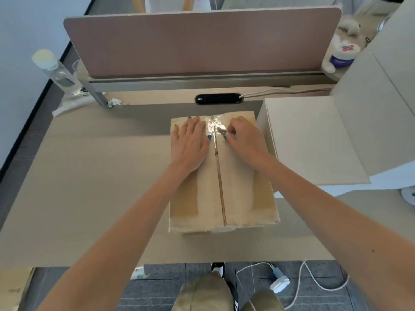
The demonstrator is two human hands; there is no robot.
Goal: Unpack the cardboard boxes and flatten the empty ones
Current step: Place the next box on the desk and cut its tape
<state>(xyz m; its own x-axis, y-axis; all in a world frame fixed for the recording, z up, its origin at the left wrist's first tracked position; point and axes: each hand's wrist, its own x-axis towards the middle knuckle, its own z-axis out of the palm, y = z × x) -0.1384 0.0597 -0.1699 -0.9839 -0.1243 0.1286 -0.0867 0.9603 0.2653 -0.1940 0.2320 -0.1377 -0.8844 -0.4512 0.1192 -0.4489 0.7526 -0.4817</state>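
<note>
1. Head view: the box (238, 198) sits on the desk (89, 176); the left hand (190, 142) presses flat on its left flap.
2. The right hand (243, 140) pinches a cutter (224, 132) at the taped seam (221, 191); keep the blade shallow and the left thumb clear.

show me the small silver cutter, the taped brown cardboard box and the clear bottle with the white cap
small silver cutter (222, 131): head view, on its blade end
taped brown cardboard box (244, 205): head view, on its right top flap
clear bottle with the white cap (58, 74): head view, on its see-through body
</note>
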